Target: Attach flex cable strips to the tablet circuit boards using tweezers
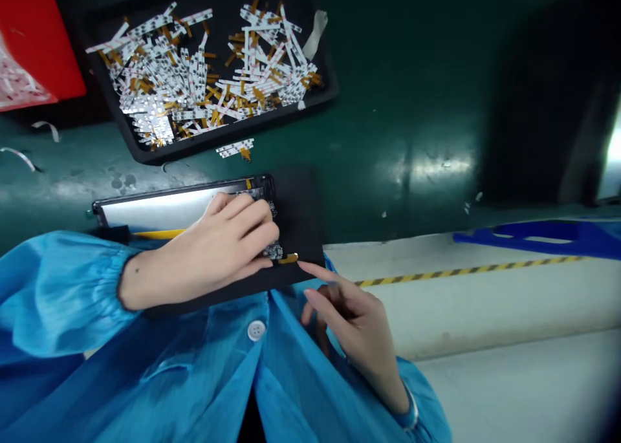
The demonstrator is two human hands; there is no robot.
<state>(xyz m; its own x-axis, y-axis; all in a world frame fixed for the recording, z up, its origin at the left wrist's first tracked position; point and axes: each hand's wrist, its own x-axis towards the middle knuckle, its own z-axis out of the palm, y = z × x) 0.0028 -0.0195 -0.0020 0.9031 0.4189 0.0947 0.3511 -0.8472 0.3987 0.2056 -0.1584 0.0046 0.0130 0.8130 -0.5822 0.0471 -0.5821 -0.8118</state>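
In the head view an opened tablet [160, 207] with a silver plate and a dark circuit board lies on a black mat [301, 216] at the table's front edge. My left hand [237, 236] is closed over its circuit-board end, fingers curled and thumb near the lower side, hiding much of the board. An amber flex strip [289, 258] sticks out from the board's lower right. My right hand [352, 313] has its index finger stretched to the strip's tip; whether it touches, I cannot tell. Its thumb stands apart, other fingers curled, holding nothing visible.
Behind the tablet, a black tray [218, 132] holds many white strips with amber tails. A few strips [235, 149] lie just before it. A red bin [43, 42] stands at far left. A blue object [543, 237] is at right, beyond the green table's [412, 139] edge.
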